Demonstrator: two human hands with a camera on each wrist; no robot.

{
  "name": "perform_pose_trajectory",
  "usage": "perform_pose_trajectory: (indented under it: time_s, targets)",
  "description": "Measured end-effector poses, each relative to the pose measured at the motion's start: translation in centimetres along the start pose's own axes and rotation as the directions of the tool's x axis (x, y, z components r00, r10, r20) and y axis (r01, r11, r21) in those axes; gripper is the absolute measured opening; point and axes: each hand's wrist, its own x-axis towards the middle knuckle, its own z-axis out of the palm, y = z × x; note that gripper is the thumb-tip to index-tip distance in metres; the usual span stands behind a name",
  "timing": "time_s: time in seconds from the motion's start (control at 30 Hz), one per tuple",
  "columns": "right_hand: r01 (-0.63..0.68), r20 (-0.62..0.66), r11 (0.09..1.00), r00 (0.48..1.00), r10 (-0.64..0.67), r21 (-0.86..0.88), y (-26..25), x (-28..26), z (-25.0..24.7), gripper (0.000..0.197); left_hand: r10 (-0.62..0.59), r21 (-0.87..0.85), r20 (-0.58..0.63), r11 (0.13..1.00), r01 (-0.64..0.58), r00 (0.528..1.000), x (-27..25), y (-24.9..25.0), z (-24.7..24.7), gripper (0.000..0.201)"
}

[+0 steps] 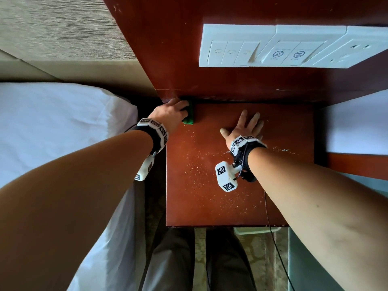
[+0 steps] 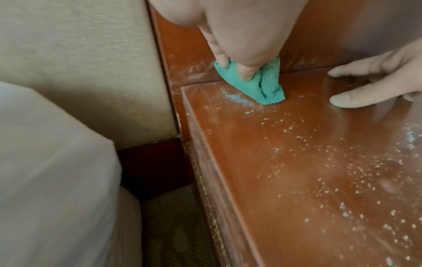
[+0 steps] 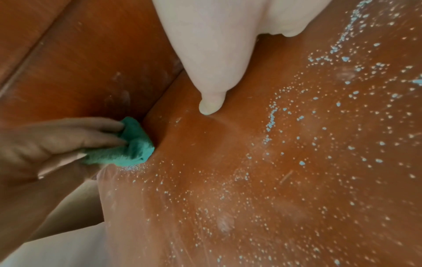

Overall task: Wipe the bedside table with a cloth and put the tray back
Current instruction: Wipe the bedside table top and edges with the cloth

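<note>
Left hand (image 1: 175, 109) bunches green cloth (image 1: 189, 118) at back corner; right hand (image 1: 244, 129) flat, spread on table (image 1: 210, 206); crumbs, perhaps lint (image 1: 195, 169).

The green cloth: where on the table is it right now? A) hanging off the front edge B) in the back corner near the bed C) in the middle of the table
B: the left hand presses the green cloth into the back left corner of the bedside table, beside the bed.
</note>
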Motion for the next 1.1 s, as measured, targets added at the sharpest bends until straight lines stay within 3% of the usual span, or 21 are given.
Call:
perform_pose_trajectory:
  time_s: [0.13,0.3,0.47,0.63,0.8,0.97,1.1]
  targets:
    - [0.005,-0.003,1.000,1.000,-0.005,-0.028,-0.1,-0.1,0.0,0.097,-0.107,-0.073,-0.037,0.992,0.104,0.994,-2.2,-1.1,0.1,0.036]
    - [0.010,0.008,0.998,1.000,-0.010,-0.063,0.0,-0.1,-0.1,0.098,-0.224,-0.080,0.023,0.971,0.225,0.974,-2.2,-0.5,-0.1,0.038]
    - [0.023,0.012,0.996,1.000,-0.022,-0.082,0.0,-0.2,-0.1,0.099,-0.325,-0.044,0.068,0.944,0.328,0.943,-2.6,2.4,0.2,0.035]
    - [0.023,0.025,0.997,0.999,-0.021,-0.078,0.0,-0.3,-0.2,0.098,-0.354,-0.173,0.165,0.909,0.380,0.921,-4.9,5.6,2.3,0.036]
    - [0.036,0.036,0.996,0.999,-0.034,-0.078,0.2,-0.2,-0.2,0.099,-0.441,-0.344,0.050,0.835,0.430,0.896,-4.9,6.1,3.3,0.037]
    - [0.047,-0.006,0.996,0.999,-0.048,-0.079,0.4,-0.3,0.0,0.099,-0.546,-0.403,-0.113,0.788,0.464,0.830,-1.6,4.7,1.1,0.036]
    - [0.056,-0.019,0.996,0.998,-0.058,-0.075,0.6,-0.3,0.2,0.097,-0.614,-0.412,-0.071,0.736,0.538,0.786,0.9,3.7,0.3,0.037]
